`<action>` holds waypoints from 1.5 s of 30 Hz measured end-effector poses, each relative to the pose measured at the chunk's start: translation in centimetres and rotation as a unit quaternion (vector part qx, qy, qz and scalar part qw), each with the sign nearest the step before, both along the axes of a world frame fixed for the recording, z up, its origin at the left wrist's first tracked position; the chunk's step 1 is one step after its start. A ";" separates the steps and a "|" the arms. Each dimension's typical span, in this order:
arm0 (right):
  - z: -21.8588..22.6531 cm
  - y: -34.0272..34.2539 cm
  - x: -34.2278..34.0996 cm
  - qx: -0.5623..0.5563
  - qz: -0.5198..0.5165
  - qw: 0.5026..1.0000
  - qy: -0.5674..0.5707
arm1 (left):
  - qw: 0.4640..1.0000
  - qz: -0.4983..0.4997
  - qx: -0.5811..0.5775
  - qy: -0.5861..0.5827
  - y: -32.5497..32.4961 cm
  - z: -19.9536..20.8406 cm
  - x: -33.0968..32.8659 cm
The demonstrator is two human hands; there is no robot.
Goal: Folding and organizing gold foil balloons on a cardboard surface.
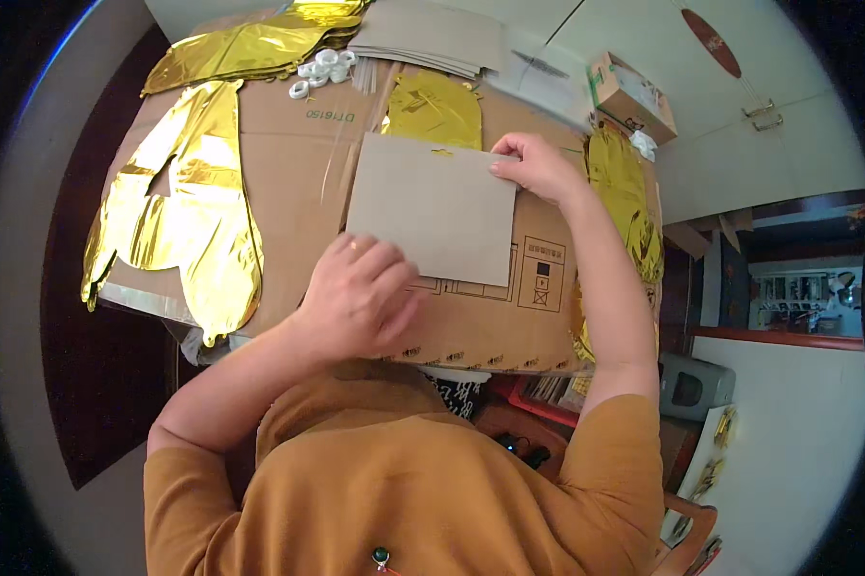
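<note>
A flat grey cardboard sheet (432, 206) with a small hanging slot near its far edge lies over the brown cardboard work surface (288, 182). My right hand (538, 171) pinches its far right corner between thumb and fingers. Beside the near left corner is my left hand (358, 293), fingers curled and slightly blurred; what they hold, if anything, is hidden. A folded gold foil piece (434, 108) sticks out past the sheet's far edge, and gold shows through the slot. To the left, a flat gold foil letter-A balloon (207, 216) is spread out.
Stacked gold foil balloons (250, 53) lie at the far left, near several white tape or ribbon rolls (327, 67). A stack of grey sheets (428, 36) sits at the back. More gold foil (620, 182) runs along the right edge, below an open cardboard box (632, 96).
</note>
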State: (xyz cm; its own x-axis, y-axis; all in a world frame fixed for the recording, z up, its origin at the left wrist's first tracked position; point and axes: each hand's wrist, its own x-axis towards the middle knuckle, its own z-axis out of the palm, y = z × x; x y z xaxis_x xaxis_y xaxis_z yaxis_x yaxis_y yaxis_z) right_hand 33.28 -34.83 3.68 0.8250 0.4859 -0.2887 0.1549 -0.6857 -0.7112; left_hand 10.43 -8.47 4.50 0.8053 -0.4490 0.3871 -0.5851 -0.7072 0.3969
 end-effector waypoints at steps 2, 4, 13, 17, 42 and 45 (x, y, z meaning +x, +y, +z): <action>0.7 0.6 -0.2 -0.045 0.010 0.998 -0.043 | 1.000 0.016 -0.012 -0.024 -0.7 0.0 2.6; 0.8 0.9 -0.3 -0.072 0.022 0.991 -0.107 | 0.999 0.022 -0.006 -0.041 -1.0 -0.5 4.7; 1.2 3.7 5.1 -0.067 -0.108 0.992 -0.016 | 1.000 -0.008 -0.006 0.019 -1.5 -4.1 4.7; 0.5 7.4 7.2 -0.104 -0.151 0.983 0.024 | 1.000 -0.007 0.003 0.029 -1.4 -3.9 4.1; 1.9 4.4 0.3 0.296 0.011 0.951 0.092 | 0.999 -0.001 -0.022 0.041 -0.9 -4.4 4.8; 1.6 3.4 -3.2 0.232 0.068 0.970 0.005 | 0.999 0.000 -0.023 0.035 -1.0 -4.4 4.8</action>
